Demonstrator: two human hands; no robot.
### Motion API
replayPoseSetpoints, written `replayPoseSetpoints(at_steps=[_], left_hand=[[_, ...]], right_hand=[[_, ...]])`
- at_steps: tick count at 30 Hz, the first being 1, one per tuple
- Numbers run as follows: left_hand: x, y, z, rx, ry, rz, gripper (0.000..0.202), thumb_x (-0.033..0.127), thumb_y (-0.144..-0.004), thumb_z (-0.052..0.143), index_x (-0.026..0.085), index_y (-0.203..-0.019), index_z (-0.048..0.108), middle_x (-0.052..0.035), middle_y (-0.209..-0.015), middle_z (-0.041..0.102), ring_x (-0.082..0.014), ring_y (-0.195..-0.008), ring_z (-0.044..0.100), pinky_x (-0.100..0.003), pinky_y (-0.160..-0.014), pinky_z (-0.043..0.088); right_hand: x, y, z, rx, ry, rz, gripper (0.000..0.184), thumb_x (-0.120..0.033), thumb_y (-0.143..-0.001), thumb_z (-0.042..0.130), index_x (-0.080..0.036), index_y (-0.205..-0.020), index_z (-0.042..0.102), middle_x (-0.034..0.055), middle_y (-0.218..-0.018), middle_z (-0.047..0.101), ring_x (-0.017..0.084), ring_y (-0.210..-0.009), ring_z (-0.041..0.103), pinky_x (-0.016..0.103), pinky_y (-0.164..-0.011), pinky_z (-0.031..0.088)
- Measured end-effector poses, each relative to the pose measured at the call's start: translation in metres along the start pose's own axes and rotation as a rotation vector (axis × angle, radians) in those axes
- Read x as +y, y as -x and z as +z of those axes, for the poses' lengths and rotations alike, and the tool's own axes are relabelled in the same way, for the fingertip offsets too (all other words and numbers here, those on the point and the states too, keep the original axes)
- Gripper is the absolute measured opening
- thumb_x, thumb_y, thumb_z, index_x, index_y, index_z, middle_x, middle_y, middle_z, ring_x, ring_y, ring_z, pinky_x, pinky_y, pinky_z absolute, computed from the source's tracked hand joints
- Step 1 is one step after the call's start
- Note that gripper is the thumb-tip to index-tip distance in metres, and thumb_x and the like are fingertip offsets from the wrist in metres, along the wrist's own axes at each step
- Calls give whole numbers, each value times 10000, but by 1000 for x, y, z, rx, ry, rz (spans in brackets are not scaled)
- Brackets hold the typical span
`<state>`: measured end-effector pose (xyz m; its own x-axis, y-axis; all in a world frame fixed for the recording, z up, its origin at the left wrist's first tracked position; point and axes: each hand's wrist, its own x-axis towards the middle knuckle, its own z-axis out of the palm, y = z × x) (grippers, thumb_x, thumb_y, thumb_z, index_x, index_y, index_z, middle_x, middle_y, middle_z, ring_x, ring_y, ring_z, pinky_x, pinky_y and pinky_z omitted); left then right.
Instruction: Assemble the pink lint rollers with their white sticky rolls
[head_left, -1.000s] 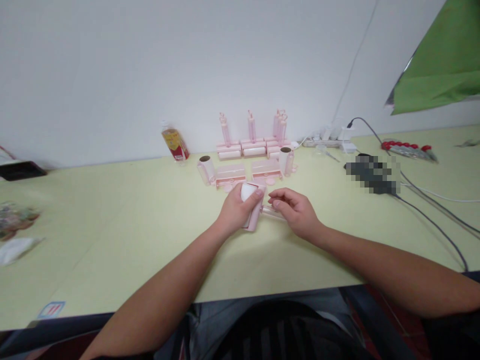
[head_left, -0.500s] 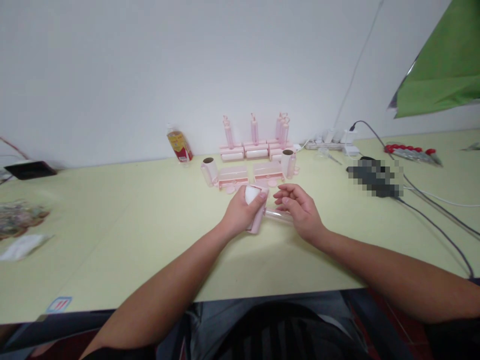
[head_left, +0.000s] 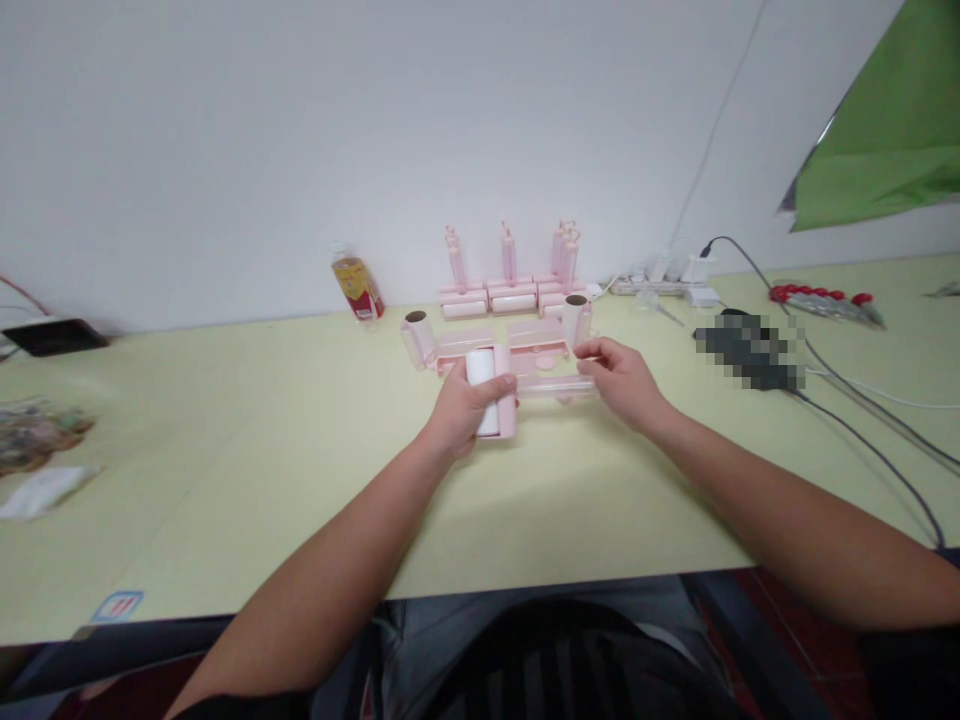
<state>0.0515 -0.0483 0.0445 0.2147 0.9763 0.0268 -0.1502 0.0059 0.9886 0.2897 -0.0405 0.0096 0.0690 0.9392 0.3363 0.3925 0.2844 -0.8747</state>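
Note:
My left hand [head_left: 461,408] is closed round the head of a pink lint roller with a white paper roll [head_left: 484,388] on it. The roller's clear pink handle [head_left: 553,386] sticks out to the right, level above the table. My right hand [head_left: 621,378] pinches the far end of that handle. Just behind my hands lie two pink roller covers [head_left: 501,343], flanked by two loose paper rolls [head_left: 417,336] standing on end.
A row of assembled pink lint rollers [head_left: 510,280] stands against the wall, beside a small bottle [head_left: 358,284]. A power strip [head_left: 664,283], cables and red-capped items [head_left: 821,298] lie at right. Packets [head_left: 37,455] sit at the left edge of the pale green table [head_left: 225,440].
Both hands have lifted the roller away from me. My right hand slid along the handle from near the head to its far end, and the roller head turned upright.

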Motion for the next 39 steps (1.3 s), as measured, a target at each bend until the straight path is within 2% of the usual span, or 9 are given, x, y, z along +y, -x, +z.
replayPoseSetpoints(at_steps=[4,8,11,14,17,24,28,33,39], left_hand=[[9,-2,-7,65,46,42,595,298,-643,856,188,-1121,519,14,-819,631,-136,-613,625,-281,-565,547],[15,-3,-15,87,64,65,558,301,-644,857,176,-1090,545,4,-850,643,-119,-635,613,-270,-588,552],[16,-5,-19,112,44,90,559,312,-638,856,177,-1088,552,-15,-916,672,-121,-662,617,-275,-604,553],[14,-6,-20,143,20,96,600,304,-617,860,181,-1112,543,-17,-936,681,-124,-671,625,-284,-628,554],[13,-6,-19,143,14,55,628,308,-599,870,181,-1110,528,-7,-896,666,-131,-643,624,-301,-618,557],[15,-8,-25,66,-35,23,633,298,-612,869,171,-1135,536,-1,-857,638,-130,-622,613,-284,-568,545],[15,-11,-30,3,-87,10,595,260,-598,877,174,-1090,553,10,-851,620,-131,-629,614,-299,-569,562],[16,-7,-26,-9,-45,-51,599,242,-581,881,186,-1061,526,4,-848,631,-154,-616,648,-317,-564,574],[20,-4,-23,-18,-78,-49,563,244,-599,865,184,-1049,533,5,-803,621,-166,-565,649,-298,-499,553]], right_hand=[[11,-1,1,-156,120,-50,190,-284,-653,785,-181,-767,673,44,-883,686,155,-714,539,296,-707,406],[10,2,6,-198,116,-23,254,-337,-680,802,-184,-641,603,6,-641,613,143,-619,504,273,-613,347],[4,3,9,-167,-5,22,329,-492,-804,702,-193,-749,578,-8,-619,589,140,-574,526,259,-561,384],[-5,6,10,-145,-189,45,396,-609,-917,519,-213,-892,507,16,-755,652,136,-580,589,264,-540,468],[-11,10,12,-116,-315,33,414,-639,-918,522,-233,-899,447,11,-815,657,115,-560,582,251,-505,475],[-14,14,10,-174,-370,9,387,-578,-884,636,-219,-979,527,-17,-727,650,110,-519,573,249,-483,463],[-16,14,4,-225,-307,-10,372,-535,-858,689,-173,-861,601,23,-715,684,104,-517,574,244,-488,453],[-18,15,-1,-206,-246,-49,343,-510,-880,668,-171,-856,619,28,-703,691,112,-533,596,249,-510,469],[-22,18,-7,-217,-178,-71,292,-455,-908,637,-171,-848,617,29,-703,689,113,-523,597,246,-502,471]])
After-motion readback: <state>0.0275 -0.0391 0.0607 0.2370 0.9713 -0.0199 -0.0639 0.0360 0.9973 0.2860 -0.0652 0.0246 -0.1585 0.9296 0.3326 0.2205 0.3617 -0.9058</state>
